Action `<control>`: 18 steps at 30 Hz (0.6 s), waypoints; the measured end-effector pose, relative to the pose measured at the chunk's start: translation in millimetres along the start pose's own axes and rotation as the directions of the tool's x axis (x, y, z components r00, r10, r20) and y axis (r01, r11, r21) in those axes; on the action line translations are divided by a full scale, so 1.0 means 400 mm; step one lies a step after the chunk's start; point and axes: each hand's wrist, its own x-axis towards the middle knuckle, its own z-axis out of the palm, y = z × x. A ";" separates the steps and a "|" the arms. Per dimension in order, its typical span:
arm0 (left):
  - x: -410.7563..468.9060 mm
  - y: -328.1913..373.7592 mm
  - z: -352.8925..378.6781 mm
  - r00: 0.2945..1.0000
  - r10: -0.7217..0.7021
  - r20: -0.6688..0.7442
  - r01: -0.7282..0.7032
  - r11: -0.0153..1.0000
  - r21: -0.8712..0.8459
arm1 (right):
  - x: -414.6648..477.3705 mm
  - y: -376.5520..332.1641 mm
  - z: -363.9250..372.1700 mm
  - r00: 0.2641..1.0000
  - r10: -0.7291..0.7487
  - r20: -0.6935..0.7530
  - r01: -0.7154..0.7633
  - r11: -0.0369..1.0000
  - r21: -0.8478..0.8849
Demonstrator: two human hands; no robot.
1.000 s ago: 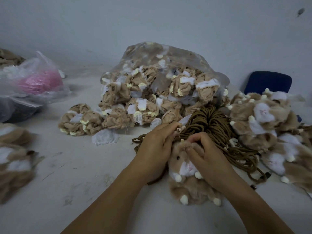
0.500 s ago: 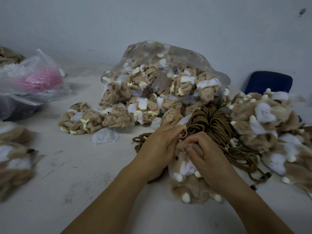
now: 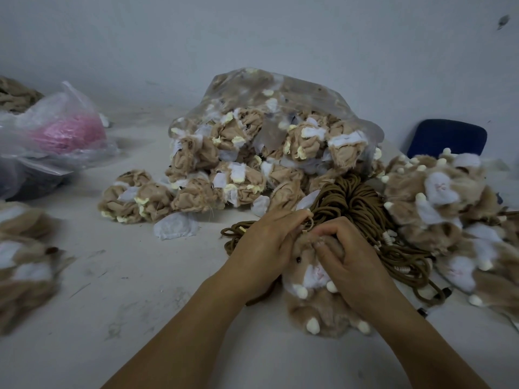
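A tan plush hamster (image 3: 314, 301) with a white face and cream paws lies on its back on the white table (image 3: 140, 318), just in front of me. My left hand (image 3: 266, 248) grips the left side of its head, with fingers curled over the top. My right hand (image 3: 354, 259) grips the right side, its fingers dug into the fur at the crown. A thin brown cord loop (image 3: 309, 224) shows between the two hands. Directly behind them lies a bundle of brown cords (image 3: 362, 200).
A clear plastic bag (image 3: 280, 108) of inside-out tan plush skins spills open at centre. Finished plush hamsters (image 3: 443, 203) pile at the right, more at the left edge (image 3: 22, 265). A bag with something pink (image 3: 61, 133) sits far left; a blue chair back (image 3: 446, 137) far right.
Both hands have closed in over the top of the hamster's head, and the right fingers have pushed deeper into the fur. The toy has hardly shifted.
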 end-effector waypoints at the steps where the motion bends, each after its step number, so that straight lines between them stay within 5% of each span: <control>1: 0.000 -0.001 0.000 1.000 0.002 0.001 -0.002 1.000 -0.001 | 0.000 0.001 -0.001 1.000 0.004 -0.001 -0.004 1.000 0.000; 18: 0.001 -0.001 0.000 1.000 -0.010 -0.010 0.009 0.997 -0.080 | 0.003 0.004 0.000 0.997 -0.079 -0.010 0.079 0.997 -0.015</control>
